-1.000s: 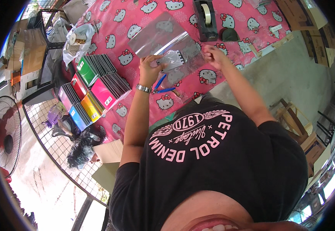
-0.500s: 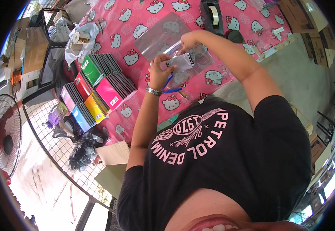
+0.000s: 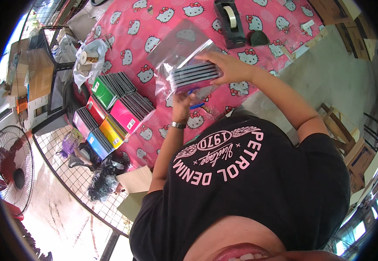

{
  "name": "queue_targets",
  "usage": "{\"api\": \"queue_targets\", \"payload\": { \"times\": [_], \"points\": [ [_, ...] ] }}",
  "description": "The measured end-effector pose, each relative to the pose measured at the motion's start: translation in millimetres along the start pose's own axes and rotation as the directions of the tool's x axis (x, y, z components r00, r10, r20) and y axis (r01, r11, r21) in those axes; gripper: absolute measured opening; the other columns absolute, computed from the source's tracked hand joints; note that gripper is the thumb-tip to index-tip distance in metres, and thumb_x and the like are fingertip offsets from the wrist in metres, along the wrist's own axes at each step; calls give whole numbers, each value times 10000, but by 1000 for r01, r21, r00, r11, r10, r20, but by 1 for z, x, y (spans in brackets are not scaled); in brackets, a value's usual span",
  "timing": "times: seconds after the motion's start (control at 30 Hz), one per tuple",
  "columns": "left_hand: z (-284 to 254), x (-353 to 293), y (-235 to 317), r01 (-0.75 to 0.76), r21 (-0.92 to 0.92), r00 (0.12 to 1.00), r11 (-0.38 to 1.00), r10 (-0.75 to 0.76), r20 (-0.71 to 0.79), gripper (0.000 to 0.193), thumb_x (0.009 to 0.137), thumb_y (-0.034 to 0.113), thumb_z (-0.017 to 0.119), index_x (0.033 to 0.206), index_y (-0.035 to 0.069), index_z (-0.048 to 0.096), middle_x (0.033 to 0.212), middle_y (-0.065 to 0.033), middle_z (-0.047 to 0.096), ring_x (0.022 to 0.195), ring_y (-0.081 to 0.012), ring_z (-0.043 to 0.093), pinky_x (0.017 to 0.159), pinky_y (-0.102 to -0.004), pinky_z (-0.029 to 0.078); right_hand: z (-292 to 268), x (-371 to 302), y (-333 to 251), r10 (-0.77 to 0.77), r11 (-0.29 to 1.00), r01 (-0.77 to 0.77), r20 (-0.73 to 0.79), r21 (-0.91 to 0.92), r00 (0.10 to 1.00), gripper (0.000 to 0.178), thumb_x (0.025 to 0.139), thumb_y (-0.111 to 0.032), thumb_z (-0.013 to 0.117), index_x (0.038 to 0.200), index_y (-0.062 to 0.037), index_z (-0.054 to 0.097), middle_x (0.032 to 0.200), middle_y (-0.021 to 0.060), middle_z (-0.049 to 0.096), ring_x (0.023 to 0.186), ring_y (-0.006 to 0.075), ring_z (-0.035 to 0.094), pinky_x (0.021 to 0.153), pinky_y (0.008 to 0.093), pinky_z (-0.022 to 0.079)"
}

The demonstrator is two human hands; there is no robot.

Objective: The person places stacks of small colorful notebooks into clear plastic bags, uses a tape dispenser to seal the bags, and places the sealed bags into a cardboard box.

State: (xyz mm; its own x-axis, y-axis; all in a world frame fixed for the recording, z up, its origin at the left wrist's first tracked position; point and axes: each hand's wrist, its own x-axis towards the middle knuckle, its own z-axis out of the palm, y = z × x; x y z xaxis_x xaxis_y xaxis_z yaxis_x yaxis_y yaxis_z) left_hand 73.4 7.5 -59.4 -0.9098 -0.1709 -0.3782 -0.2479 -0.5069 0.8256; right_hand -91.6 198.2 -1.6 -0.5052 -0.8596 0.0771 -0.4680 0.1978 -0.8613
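A small stack of notebooks (image 3: pixel 196 75) with dark edges and a pink cover shows edge-on, apparently inside a clear plastic bag (image 3: pixel 171 48). My right hand (image 3: pixel 232 68) grips the stack's right end, thumb below and fingers above. At its near left corner, my left hand (image 3: pixel 181 107) is closed on the stack and bag, its fingertips partly hidden. A blue-handled tool (image 3: pixel 197 105), perhaps scissors, lies just right of my left hand. To the left stand rows of spiral notebooks in green (image 3: pixel 104 92), pink (image 3: pixel 126 114), red, yellow, blue and pale covers.
A black tape dispenser (image 3: pixel 230 24) stands at the far side of the pink patterned tablecloth (image 3: pixel 167 32), beside a dark rounded object (image 3: pixel 258 38). A white plastic bag with rolls (image 3: pixel 87 61) lies far left. A fan (image 3: pixel 13 165) and cardboard boxes (image 3: pixel 356 41) flank the table.
The notebooks between my hands have turned from a pale face to edge-on. My right hand has moved from above them to their right end; my left has shifted nearer to me.
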Motion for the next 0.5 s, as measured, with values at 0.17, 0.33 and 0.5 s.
{"api": "queue_targets", "payload": {
  "times": [0.17, 0.33, 0.5],
  "points": [
    [-2, 27, 1, -160, 527, 986, 835, 108, 128, 685, 786, -17, 650, 1364, 1, 281, 1231, -152, 520, 1095, -206, 547, 907, -337, 463, 31, -23, 44, 163, 942, -158, -9, -295, 987, 866, 686, -358, 750, 1393, -92, 325, 1220, 183, 514, 1105, 341, 525, 930, 402, 432],
    [33, 26, 38, 76, 418, 996, 905, -51, -71, 700, 810, 69, 613, 1411, 10, 260, 1208, -128, 536, 1059, -197, 556, 847, -347, 475, 3, -15, 4, 190, 977, -202, -151, -72, 970, 799, 766, -429, 675, 1363, -13, 344, 1212, 215, 523, 1150, 360, 491, 946, 410, 419],
    [36, 41, 54, -179, 979, 944, 103, 299, 141, 435, 830, 119, 590, 1236, -24, 530, 747, -183, 640, 633, -189, 628, 557, -333, 469, 4, 13, -32, 376, 830, -348, -22, -436, 926, 629, 796, -233, 628, 1337, -12, 393, 1021, 196, 615, 959, 332, 598, 787, 392, 495]
  ]
}}
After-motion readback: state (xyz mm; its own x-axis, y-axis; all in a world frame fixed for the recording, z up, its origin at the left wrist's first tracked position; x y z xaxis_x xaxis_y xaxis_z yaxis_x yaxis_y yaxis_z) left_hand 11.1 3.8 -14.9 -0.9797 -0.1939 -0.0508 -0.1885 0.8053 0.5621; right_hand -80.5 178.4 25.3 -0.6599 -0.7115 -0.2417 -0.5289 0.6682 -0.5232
